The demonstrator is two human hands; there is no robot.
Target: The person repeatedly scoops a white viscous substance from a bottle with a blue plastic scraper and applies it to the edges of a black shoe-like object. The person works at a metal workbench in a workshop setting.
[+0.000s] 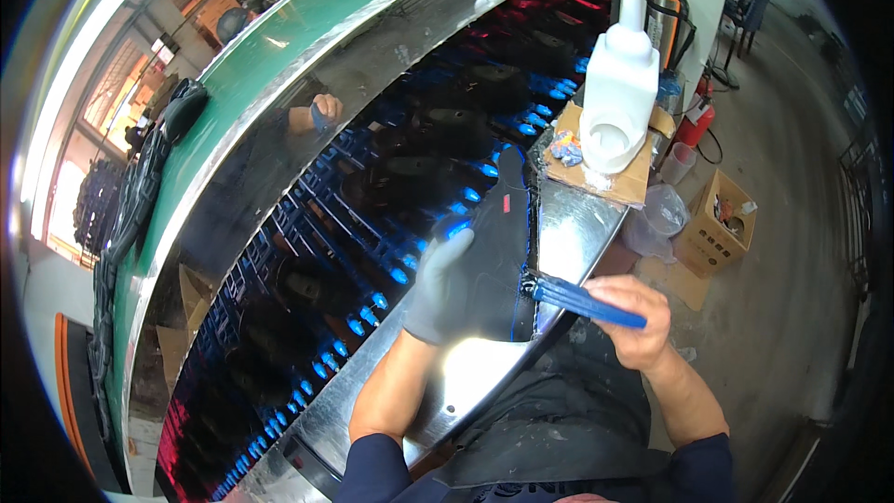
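My left hand (441, 286), in a pale grey glove, holds a black shoe upper (492, 265) with a small red tag, near the metal edge of the bench. Bare, my right hand (632, 318) grips a blue-handled brush (583, 302). The dark bristles of the brush touch the right-hand edge of the upper, where a pale line runs along it. The left fingertips are partly hidden behind the glove and the upper.
A white plastic squeeze bottle (620, 91) stands on a cardboard piece (614, 185) at the bench corner. Beside my left hand runs a conveyor bed (307, 223) with blue-lit pegs and dark shapes. A green belt (272, 35) lies beyond. On the floor stand an open carton (716, 223) and a red fire extinguisher (695, 119).
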